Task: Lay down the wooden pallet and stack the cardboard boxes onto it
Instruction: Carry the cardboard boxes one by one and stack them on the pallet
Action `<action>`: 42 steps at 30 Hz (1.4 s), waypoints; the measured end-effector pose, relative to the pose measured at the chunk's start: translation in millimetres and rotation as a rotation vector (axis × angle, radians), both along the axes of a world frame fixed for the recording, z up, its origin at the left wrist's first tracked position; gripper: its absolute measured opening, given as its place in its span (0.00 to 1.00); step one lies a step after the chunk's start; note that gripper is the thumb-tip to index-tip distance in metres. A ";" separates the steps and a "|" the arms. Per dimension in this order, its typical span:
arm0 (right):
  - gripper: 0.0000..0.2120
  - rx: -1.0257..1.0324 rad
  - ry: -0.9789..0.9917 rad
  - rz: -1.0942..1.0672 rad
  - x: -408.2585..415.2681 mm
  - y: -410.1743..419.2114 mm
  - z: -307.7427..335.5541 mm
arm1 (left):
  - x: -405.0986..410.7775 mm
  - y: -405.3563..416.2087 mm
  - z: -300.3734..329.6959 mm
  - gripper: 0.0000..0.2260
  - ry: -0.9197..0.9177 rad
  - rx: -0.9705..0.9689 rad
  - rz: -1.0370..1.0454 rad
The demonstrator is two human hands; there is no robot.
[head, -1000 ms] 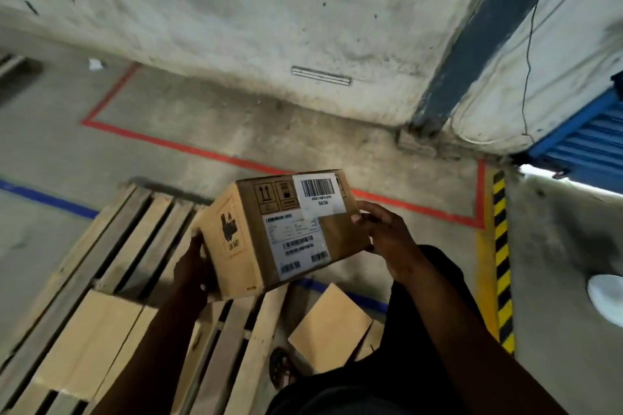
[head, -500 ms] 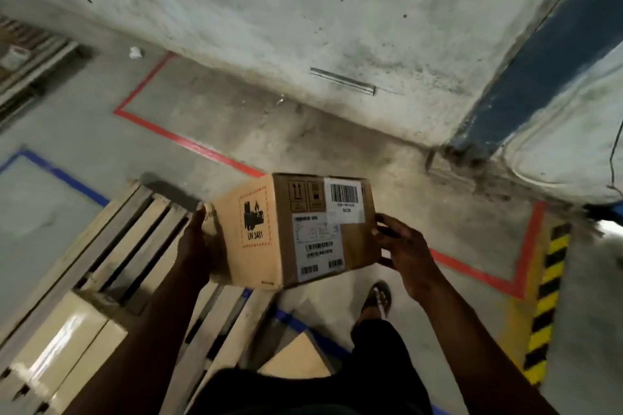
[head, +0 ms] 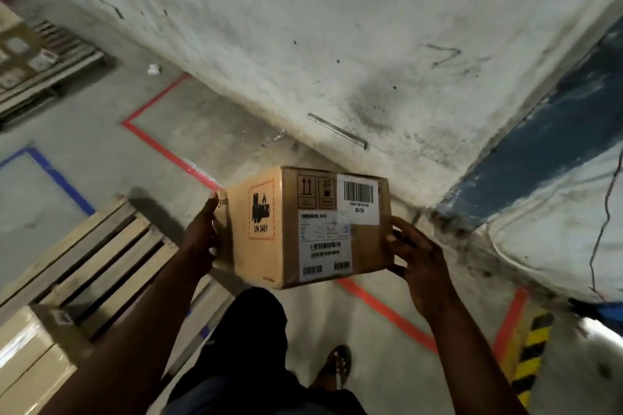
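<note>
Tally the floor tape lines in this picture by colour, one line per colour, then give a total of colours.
Red tape: 2 stretches, one running from the corner near the wall to the held cardboard box, one beyond it toward the hazard strip
Blue tape: 1 outline
Yellow-and-black hazard strip: 1
Total: 3 colours

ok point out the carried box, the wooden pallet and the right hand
carried box (head: 266, 229), head view, on its hazard-label face
wooden pallet (head: 101, 246), head view, on a top slat
right hand (head: 418, 259), head view, on the back of the hand
</note>
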State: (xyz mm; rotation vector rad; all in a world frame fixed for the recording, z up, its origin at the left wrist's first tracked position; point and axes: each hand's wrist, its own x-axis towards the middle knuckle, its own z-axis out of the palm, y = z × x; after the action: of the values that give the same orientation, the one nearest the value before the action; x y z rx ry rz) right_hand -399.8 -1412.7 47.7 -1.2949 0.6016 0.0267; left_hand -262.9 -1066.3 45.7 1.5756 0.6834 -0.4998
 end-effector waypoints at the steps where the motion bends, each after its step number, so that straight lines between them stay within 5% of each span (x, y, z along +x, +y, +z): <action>1: 0.17 -0.001 0.008 0.019 11.2 2.3 -0.7 | 2.3 4.0 -1.2 0.43 -0.025 0.005 0.010; 7: 0.15 -0.033 0.062 0.255 105.4 28.1 -9.9 | 21.2 43.8 -33.2 0.31 -0.076 -0.001 0.198; 11: 0.15 -0.074 0.095 0.430 176.9 55.0 -10.1 | 43.1 73.9 -64.8 0.42 0.018 -0.031 0.473; 17: 0.13 -0.159 0.115 0.617 292.1 103.0 -3.4 | 80.7 110.4 -81.8 0.43 0.015 -0.066 0.719; 25: 0.11 -0.341 0.117 0.977 420.0 182.7 -7.1 | 111.5 126.3 -64.9 0.19 -0.002 -0.094 0.985; 35: 0.22 -0.376 0.163 1.574 605.6 328.0 -8.4 | 146.4 146.2 -73.0 0.50 0.014 -0.131 1.585; 42: 0.27 -0.465 0.147 1.890 654.5 481.6 -12.1 | 170.3 167.1 -72.6 0.40 -0.014 -0.199 1.920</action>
State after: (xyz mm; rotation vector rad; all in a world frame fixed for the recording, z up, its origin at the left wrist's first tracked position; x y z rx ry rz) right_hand 254.6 -931.2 35.7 -1.8841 -0.7298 1.5975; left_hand -92.6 -899.2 -26.9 0.2218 1.6476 0.8522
